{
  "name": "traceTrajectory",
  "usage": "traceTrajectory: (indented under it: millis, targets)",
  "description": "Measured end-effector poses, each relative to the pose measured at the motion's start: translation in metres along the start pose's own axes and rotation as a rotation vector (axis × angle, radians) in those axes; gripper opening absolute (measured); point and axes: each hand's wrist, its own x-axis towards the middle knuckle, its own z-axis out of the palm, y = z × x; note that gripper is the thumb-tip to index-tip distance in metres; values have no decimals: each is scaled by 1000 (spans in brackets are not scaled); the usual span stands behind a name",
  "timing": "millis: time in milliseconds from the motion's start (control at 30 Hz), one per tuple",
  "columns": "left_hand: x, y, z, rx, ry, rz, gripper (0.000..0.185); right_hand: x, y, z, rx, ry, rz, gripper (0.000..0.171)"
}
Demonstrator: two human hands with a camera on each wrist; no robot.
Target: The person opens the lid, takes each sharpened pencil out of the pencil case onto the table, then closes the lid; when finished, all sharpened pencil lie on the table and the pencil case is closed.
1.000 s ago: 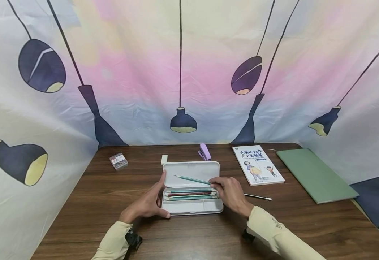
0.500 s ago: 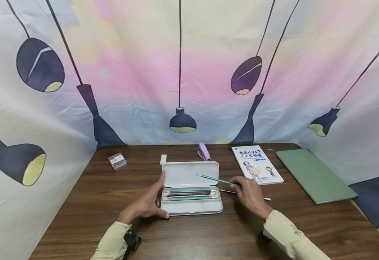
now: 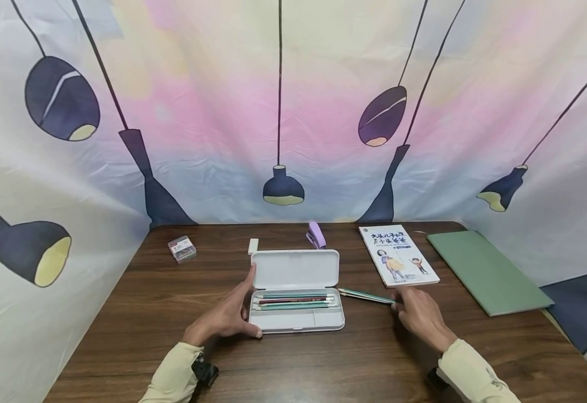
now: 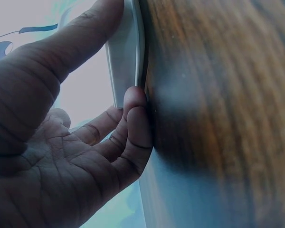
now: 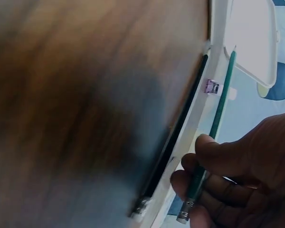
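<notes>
A person's right hand (image 3: 421, 313) pinches the eraser end of a green pencil (image 3: 366, 296) between thumb and curled fingers (image 5: 192, 179), low over a dark wooden tabletop (image 3: 172, 302), just right of an open white pencil case (image 3: 297, 291). The pencil's long axis runs nearly level with the tabletop and almost crosswise to the person, its sharpened tip pointing left toward the case and its eraser end at the fingers on the right. In the head view the tip lies just beside the case's right edge, and whether the pencil touches the tabletop cannot be told. A second thin pen or pencil appears to lie beneath it, mostly hidden.

The left hand (image 3: 225, 316) rests spread against the case's left end, fingers relaxed and mostly straight: the forefinger runs up along the raised lid's corner, the thumb presses the tray's near left corner, and the wrist view shows the curled little finger (image 4: 135, 128) on the tabletop beside the white shell. Inside the tray, several pencils (image 3: 295, 302) lie side by side, parallel to the case's long side.

Behind the case sit a small white eraser (image 3: 253, 246) and a purple stapler (image 3: 315, 235); a clear box of clips (image 3: 182, 249) lies far left. A paperback book (image 3: 398, 256) and a green folder (image 3: 487, 271) lie to the right, before a lamp-printed backdrop (image 3: 293, 112).
</notes>
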Motion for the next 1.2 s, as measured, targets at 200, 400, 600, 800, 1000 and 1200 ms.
traceTrajectory:
  millis: [200,400,600,800,1000,1200]
  targets:
    - [1,1,0,-2,1,-1,135,-5,6,4,-13,-45,2,16]
    - [1,1,1,-5,-11,-2,134,-8,13,6,-57,-29,-6,19]
    - [1,1,0,1,-7,-3,134,-8,15,7,-54,-10,-32,19]
    - [1,1,-1,-2,-3,-2,135,-6,14,7,-50,6,-45,20]
    - [1,1,-2,-3,-10,-3,134,-2,9,4,-49,46,-94,19]
    - [1,1,1,-2,-9,-4,135,13,-22,12,39,117,-250,15]
